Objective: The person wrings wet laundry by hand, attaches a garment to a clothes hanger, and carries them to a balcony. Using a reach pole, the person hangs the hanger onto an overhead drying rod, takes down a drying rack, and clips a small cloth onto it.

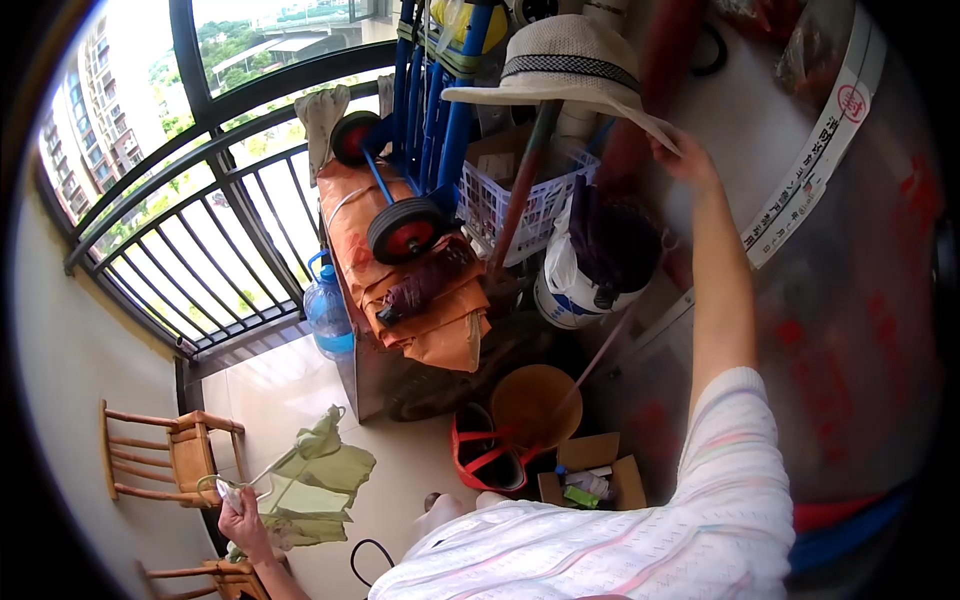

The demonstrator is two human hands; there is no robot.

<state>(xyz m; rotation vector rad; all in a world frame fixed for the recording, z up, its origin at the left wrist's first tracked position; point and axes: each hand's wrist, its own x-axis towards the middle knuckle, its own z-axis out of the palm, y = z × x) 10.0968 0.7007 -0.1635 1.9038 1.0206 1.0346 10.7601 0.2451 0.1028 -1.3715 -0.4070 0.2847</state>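
My left hand [243, 526] is closed around the pale handle of a light green folding umbrella [322, 480], whose cloth hangs loose and partly folded above the floor. At the upper right, my right hand [686, 163] is raised and pinches the brim of a cream sun hat [572, 62] with a dark patterned band. Right under the hat is the top of a wooden pole [530, 170]; whether they touch I cannot tell. Below the hat stand a white plastic basket [505, 215] and a white bucket [570, 303] with dark items in it.
A blue hand truck [405, 230] and a dark folded umbrella [425, 290] lie on an orange-covered stack [355, 215]. Nearby are a blue water jug [328, 312], a bamboo chair [190, 455], a red bag [470, 465], a brown bucket [535, 395], a cardboard box [628, 483] and a balcony railing [190, 255].
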